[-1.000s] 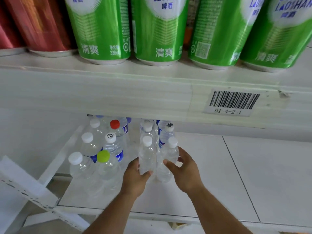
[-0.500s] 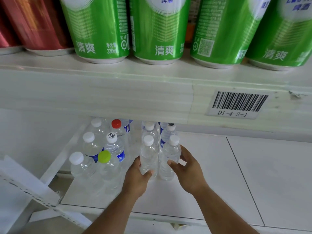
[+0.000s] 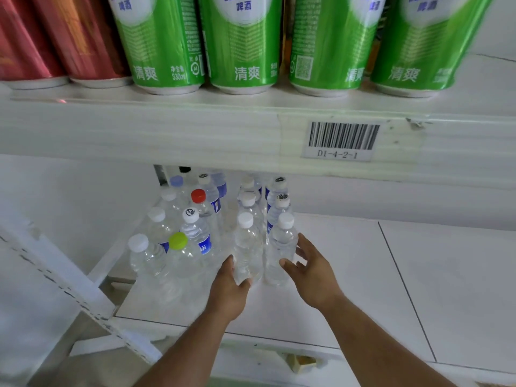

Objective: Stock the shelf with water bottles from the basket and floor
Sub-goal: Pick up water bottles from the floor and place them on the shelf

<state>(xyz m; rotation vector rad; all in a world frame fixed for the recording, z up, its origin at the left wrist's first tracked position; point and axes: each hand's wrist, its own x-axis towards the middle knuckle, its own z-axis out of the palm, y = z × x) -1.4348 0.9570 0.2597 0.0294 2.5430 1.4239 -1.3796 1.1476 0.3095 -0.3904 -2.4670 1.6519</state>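
Note:
Several clear water bottles stand on the white lower shelf (image 3: 349, 275), most with white caps, one green-capped (image 3: 178, 241), one red-capped (image 3: 198, 195). My left hand (image 3: 230, 289) wraps the base of the front white-capped bottle (image 3: 247, 247). Just right of it stands another front bottle (image 3: 280, 247). My right hand (image 3: 310, 269) has its fingers spread beside that bottle, a small gap showing between palm and bottle. No basket is in view.
The upper shelf's white front edge (image 3: 195, 135) with a barcode label (image 3: 342, 139) overhangs the bottles. Green cans (image 3: 240, 43) and red cans (image 3: 69, 37) stand on it. A perforated white upright (image 3: 55, 277) slants at left. The lower shelf extends right of the bottles.
Both front bottles were pushed back against the rows. My right hand, which held the right bottle, has let go and spread its fingers. My left hand stays on the left bottle.

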